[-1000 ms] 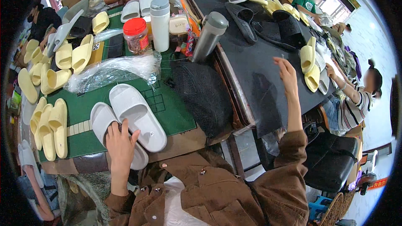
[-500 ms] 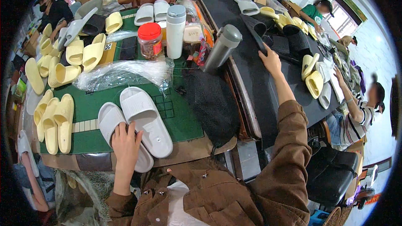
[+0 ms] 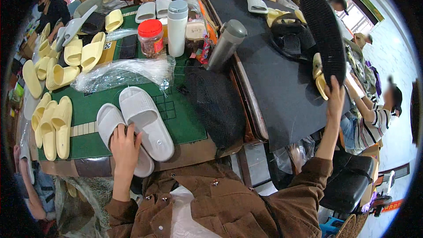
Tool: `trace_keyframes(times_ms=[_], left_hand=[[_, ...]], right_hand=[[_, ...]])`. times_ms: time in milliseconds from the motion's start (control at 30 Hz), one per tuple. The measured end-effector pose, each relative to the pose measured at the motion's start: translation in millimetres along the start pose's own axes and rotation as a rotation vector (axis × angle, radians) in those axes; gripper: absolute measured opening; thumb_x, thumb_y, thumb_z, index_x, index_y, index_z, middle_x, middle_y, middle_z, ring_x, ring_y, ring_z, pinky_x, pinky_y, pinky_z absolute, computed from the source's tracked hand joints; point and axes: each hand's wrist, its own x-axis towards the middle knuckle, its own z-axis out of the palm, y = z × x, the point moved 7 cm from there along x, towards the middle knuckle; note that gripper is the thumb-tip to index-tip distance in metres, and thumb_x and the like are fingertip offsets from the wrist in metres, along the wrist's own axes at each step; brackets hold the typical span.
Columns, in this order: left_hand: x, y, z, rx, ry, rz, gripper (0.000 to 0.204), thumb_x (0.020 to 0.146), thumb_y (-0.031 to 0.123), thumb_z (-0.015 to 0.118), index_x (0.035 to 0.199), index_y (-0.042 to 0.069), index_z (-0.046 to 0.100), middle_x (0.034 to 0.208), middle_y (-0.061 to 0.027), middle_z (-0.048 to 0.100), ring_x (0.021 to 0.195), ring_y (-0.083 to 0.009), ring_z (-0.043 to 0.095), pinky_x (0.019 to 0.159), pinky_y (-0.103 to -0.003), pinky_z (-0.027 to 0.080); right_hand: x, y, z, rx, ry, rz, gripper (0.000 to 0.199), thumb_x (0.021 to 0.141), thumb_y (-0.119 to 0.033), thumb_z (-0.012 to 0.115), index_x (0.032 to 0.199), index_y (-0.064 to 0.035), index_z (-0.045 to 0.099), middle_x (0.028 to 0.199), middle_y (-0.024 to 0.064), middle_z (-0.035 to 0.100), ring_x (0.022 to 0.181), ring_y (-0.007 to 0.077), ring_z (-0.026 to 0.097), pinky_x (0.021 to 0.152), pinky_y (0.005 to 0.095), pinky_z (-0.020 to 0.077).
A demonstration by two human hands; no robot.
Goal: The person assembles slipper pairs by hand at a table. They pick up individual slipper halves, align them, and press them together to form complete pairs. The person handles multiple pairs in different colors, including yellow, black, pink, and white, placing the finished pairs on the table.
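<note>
Slippers are in both of your hands now. Your right hand [image 3: 335, 94], which a second ago lay flat on the dark desk [image 3: 273, 83] to your right, has come up with a black slipper [image 3: 325, 35]; its fingers are closed on the lower end, and the ribbed sole faces you. That slipper is clear of the desk, so the pick-up on that side looks done. Its long axis runs nearly upright, leaning a little to your left, with the free end pointing up and away from you.

Your left hand [image 3: 124, 147] has stayed where it was, resting palm down with fingers spread over the near ends of the pale grey slipper pair [image 3: 134, 125] on the green mat [image 3: 176, 114]. It presses on them rather than grips. The pair lies side by side, long axes slanting from near you toward the far left, uppers facing up.

Yellow slippers [image 3: 55, 125] line the mat's left edge, and a crumpled clear plastic bag [image 3: 123, 72] lies just beyond the grey pair.
</note>
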Motion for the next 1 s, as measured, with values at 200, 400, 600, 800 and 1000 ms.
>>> trace_keyframes(times_ms=[200, 400, 600, 800, 1000], left_hand=[[0.9, 0.0, 0.8, -0.02, -0.008, -0.013, 0.033, 0.083, 0.024, 0.07, 0.109, 0.005, 0.061, 0.099, -0.0141, 0.053, 0.095, -0.0338, 0.056, 0.076, -0.045, 0.047], [-1.6, -0.8, 0.6, -0.009, 0.061, 0.026, 0.035, 0.082, 0.025, 0.07, 0.11, 0.005, 0.062, 0.099, -0.0134, 0.053, 0.093, -0.0333, 0.056, 0.073, -0.043, 0.047], [0.0, 1.4, -1.8, -0.003, 0.059, 0.025, 0.036, 0.082, 0.025, 0.07, 0.111, 0.005, 0.062, 0.099, -0.0133, 0.053, 0.093, -0.0329, 0.056, 0.073, -0.043, 0.047], [1.6, 1.6, -0.1, -0.022, 0.059, 0.035, 0.036, 0.082, 0.025, 0.07, 0.11, 0.005, 0.063, 0.099, -0.0132, 0.053, 0.094, -0.0324, 0.056, 0.074, -0.043, 0.047], [0.3, 1.0, -1.1, 0.006, 0.041, 0.011, 0.035, 0.082, 0.025, 0.07, 0.111, 0.005, 0.063, 0.099, -0.0131, 0.053, 0.095, -0.0321, 0.055, 0.075, -0.043, 0.047]], right_hand=[[-48.0, -25.0, -50.7, 0.056, 0.06, 0.029, 0.026, 0.095, -0.024, 0.064, 0.109, -0.0029, 0.062, 0.088, -0.0027, 0.059, 0.071, 0.0036, 0.051, 0.059, 0.0167, 0.0388], [-77.7, 17.9, -87.9, 0.043, -0.103, 0.193, 0.038, 0.083, -0.017, 0.068, 0.116, -0.001, 0.061, 0.096, 0.0016, 0.061, 0.08, 0.0102, 0.055, 0.07, 0.0246, 0.0461], [-68.3, 24.0, -58.3, -0.012, -0.49, -0.025, 0.039, 0.076, -0.01, 0.066, 0.113, -0.0021, 0.058, 0.136, 0.0176, 0.053, 0.125, 0.023, 0.049, 0.107, 0.0306, 0.0344], [-4.8, 80.3, -70.9, -0.361, -0.112, -0.22, 0.056, 0.081, 0.006, 0.051, 0.136, -0.0005, 0.05, 0.14, 0.0129, 0.052, 0.132, 0.0249, 0.045, 0.113, 0.0352, 0.0294], [-11.7, 33.4, -3.9, -0.787, 0.013, -0.374, 0.039, 0.091, -0.001, 0.051, 0.129, -0.0042, 0.055, 0.125, 0.0201, 0.057, 0.12, 0.0343, 0.053, 0.103, 0.0399, 0.0403]])
